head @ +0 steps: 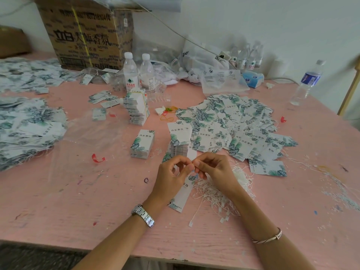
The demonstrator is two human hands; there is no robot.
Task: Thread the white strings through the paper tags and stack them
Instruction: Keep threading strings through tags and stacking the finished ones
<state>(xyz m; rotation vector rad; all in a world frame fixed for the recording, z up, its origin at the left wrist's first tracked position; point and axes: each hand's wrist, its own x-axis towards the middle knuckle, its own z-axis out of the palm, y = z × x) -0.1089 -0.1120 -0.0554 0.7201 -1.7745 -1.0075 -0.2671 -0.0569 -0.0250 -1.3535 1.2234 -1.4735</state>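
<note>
left hand [173, 177] fingers curled, pinching top of tag [183, 192], right hand [213, 171] fingertips pinched on same end, tag tilted above pink table [97, 201], string pile [224, 199] under right wrist, tag stack [180, 148] just behind hands, loose tags [235, 121] spread beyond, to the right

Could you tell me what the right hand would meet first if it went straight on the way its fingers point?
The right hand points left, so it would probably meet the left hand almost at once, across the paper tag both pinch; their depth is hard to judge.
</note>
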